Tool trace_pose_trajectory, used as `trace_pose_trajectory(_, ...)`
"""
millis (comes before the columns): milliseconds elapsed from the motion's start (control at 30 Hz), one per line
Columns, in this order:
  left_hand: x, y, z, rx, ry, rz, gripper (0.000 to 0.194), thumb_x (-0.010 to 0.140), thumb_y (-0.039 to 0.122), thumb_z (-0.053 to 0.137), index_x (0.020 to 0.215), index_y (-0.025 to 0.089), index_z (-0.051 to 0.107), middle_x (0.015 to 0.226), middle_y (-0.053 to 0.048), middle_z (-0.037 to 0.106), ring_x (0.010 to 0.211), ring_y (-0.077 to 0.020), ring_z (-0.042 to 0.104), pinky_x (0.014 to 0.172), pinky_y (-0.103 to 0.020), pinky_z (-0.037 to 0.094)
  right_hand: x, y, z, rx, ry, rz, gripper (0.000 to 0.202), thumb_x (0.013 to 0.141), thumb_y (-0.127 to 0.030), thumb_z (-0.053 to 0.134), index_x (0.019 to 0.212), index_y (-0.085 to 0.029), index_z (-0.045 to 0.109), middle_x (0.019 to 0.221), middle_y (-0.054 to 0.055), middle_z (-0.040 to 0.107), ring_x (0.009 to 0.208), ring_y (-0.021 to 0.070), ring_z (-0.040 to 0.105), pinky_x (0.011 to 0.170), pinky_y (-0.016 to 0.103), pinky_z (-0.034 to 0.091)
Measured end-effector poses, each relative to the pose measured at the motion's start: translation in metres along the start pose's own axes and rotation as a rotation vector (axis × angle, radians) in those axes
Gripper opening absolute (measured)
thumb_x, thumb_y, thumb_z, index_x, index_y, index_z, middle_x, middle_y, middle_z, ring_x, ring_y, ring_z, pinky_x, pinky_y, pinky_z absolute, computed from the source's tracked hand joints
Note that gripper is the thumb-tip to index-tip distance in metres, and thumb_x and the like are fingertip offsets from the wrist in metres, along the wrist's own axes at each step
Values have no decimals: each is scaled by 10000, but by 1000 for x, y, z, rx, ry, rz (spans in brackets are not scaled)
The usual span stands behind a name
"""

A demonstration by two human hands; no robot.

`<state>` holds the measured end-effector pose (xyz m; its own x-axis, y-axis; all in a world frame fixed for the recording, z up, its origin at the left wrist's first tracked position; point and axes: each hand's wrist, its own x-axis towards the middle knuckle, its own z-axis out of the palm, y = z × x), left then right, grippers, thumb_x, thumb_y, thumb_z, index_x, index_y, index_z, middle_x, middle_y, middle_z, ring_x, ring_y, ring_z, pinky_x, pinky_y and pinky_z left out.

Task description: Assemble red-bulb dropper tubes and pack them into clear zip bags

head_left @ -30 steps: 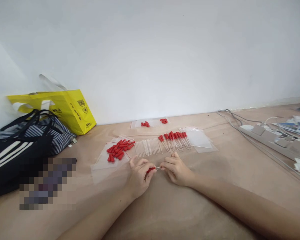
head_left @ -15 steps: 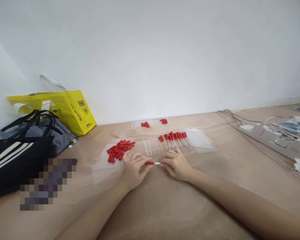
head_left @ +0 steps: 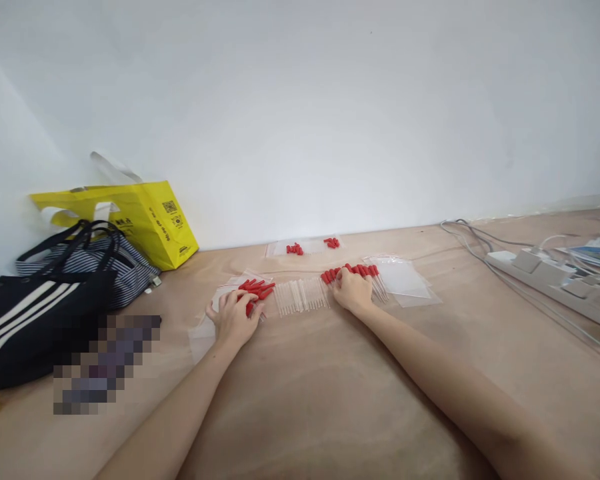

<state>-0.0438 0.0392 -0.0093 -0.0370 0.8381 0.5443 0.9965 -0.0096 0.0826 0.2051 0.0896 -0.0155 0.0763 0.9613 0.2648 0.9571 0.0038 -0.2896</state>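
Observation:
Over a pile of red rubber bulbs (head_left: 255, 287) is my left hand (head_left: 233, 320), its fingers spread and bent down onto them, thumb apart. Some bulbs are hidden beneath it. My right hand (head_left: 354, 291) is closed at a row of glass droppers with red bulbs (head_left: 375, 279), its fingertips pinching one by the bulb end; the hand covers most of that dropper. Between my hands, bare glass tubes (head_left: 300, 297) lie side by side, their narrow tips towards me.
Clear plastic bags (head_left: 405, 283) lie right of the droppers. Further back, small red pieces (head_left: 295, 249) rest on another bag. A yellow bag (head_left: 165, 227) and a black bag (head_left: 45, 333) stand left. A power strip (head_left: 545, 270) with cables lies right.
My hands have moved apart from the dropper they both held in the middle. The left went left to the bulb pile; the right carried the dropper up to the finished row.

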Motion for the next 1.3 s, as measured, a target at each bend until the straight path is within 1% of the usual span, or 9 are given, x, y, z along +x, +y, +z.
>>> trace_pose_trajectory(200, 9, 4, 8, 60, 38, 54, 160, 750, 333, 508, 826, 267, 632, 1007, -59, 570, 980, -268, 435, 880, -553, 164, -3, -5, -3, 8, 49, -83, 238, 773, -269, 395, 866, -173, 593, 903, 85, 620, 884, 215, 531, 752, 348, 243)
trace_pose_trajectory(333, 19, 10, 13, 111, 25, 108, 158, 739, 334, 515, 794, 260, 643, 1040, -67, 555, 1003, -271, 426, 906, -548, 147, -3, -16, -4, -11, -69, -90, 256, 769, -311, 418, 772, -171, 632, 875, 97, 626, 876, 223, 533, 761, 363, 250)
trace_pose_trajectory(500, 27, 15, 18, 66, -3, 42, 142, 718, 312, 527, 683, 218, 628, 954, -74, 591, 980, -281, 446, 894, -541, 182, -2, -26, -4, -55, -123, -56, 242, 745, -291, 456, 781, -140, 642, 857, 127, 633, 854, 231, 545, 781, 375, 249)
trace_pose_trajectory(633, 26, 20, 15, 50, 38, 9, 142, 746, 270, 484, 706, 209, 607, 942, -76, 603, 985, -278, 450, 893, -530, 178, -1, -31, -3, -60, -138, -35, 230, 733, -251, 462, 801, -133, 647, 866, 150, 634, 844, 237, 550, 771, 382, 256)
trace_pose_trajectory(800, 2, 44, -3, -158, 110, 83, 109, 758, 273, 486, 735, 209, 572, 882, -50, 629, 944, -256, 482, 894, -485, 192, -1, -34, -1, -54, -133, -10, 237, 730, -258, 469, 809, -125, 648, 864, 160, 635, 844, 256, 550, 761, 396, 264)
trace_pose_trajectory(1000, -42, 71, -20, -318, -75, 340, 71, 759, 226, 486, 720, 212, 544, 807, -12, 627, 850, -206, 515, 884, -445, 220, -2, -31, -6, -33, -83, -35, 262, 769, -277, 428, 811, -114, 629, 883, 157, 625, 887, 261, 527, 771, 389, 273)
trace_pose_trajectory(1100, -50, 71, -20, -322, -122, 396, 82, 754, 218, 497, 805, 208, 560, 859, -20, 622, 872, -208, 507, 860, -427, 250, -10, -17, -9, 26, -48, -126, 264, 804, -292, 394, 818, -125, 598, 903, 125, 617, 892, 227, 521, 746, 328, 300)
trace_pose_trajectory(1200, -49, 68, -16, -315, -142, 417, 224, 767, 249, 508, 984, 225, 559, 986, -33, 605, 932, -222, 488, 821, -407, 287, -27, 6, -10, 182, -1, -340, 219, 834, -249, 367, 804, -134, 551, 835, 85, 614, 786, 175, 536, 702, 287, 313)
trace_pose_trajectory(1300, -46, 67, -12, -311, -151, 412, 162, 793, 275, 496, 907, 264, 610, 1025, -17, 595, 957, -225, 481, 811, -402, 292, -48, 31, -9, 297, 32, -544, 186, 850, -229, 366, 798, -152, 526, 777, 45, 610, 700, 146, 524, 739, 306, 298)
